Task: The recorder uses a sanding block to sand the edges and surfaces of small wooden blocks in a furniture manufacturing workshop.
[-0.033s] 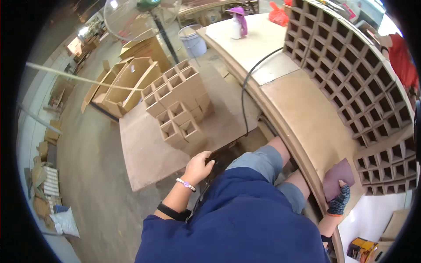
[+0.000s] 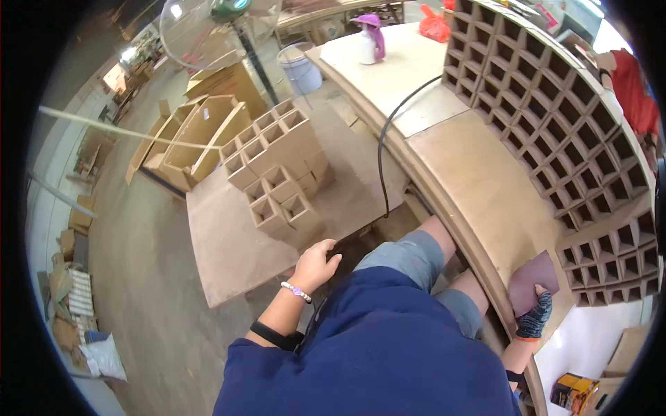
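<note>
Maroon sheet [image 2: 531,279] reaches forward from the gloved right hand [image 2: 535,317], pinched between its thumb and seemingly hidden fingers, probably for a steady grip, while the left hand [image 2: 316,267] hangs loosely spread, visibly holding nothing.

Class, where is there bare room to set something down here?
Free: the tan board, between the wall of open brown boxes and the workbench edge, short of the purple sheet; and the lower tabletop's left part, beside its smaller box stack. Crowded: the board's near end, with the right hand and sheet.
</note>
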`<move>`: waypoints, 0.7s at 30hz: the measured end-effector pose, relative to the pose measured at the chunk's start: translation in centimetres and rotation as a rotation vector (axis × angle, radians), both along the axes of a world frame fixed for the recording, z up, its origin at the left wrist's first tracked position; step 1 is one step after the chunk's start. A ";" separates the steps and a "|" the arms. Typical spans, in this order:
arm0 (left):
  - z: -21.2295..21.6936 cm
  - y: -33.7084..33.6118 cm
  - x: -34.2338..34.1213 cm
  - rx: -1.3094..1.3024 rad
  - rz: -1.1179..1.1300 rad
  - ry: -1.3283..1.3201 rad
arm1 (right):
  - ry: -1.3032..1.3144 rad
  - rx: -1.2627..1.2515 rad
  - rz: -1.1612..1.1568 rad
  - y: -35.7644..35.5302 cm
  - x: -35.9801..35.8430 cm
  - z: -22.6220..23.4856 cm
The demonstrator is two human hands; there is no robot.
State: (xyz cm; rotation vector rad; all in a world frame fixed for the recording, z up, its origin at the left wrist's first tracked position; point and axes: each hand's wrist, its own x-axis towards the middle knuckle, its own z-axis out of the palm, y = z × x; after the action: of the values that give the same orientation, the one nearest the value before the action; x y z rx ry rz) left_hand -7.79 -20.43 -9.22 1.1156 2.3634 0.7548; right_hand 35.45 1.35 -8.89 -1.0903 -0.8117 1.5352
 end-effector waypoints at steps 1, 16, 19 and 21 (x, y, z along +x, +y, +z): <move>-0.1 0.6 -0.4 0.004 -0.017 0.007 | 0.103 -0.012 -0.048 0.2 -0.1 -0.7; 13.9 18.1 7.9 0.264 -0.818 -0.708 | 0.433 -0.173 -0.087 -0.9 -2.0 2.9; 21.1 22.5 13.4 0.338 -1.206 -0.615 | 0.515 -0.142 -0.109 -1.1 -1.3 2.3; 24.7 25.0 17.3 0.376 -1.364 -0.622 | 0.554 -0.124 -0.135 -1.0 -0.9 1.5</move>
State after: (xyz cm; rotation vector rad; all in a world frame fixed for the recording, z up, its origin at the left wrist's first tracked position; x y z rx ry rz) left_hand 9.55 4.55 15.48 1.8720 0.6241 0.7838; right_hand 34.54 0.36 -7.35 -0.7285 -0.2610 1.6739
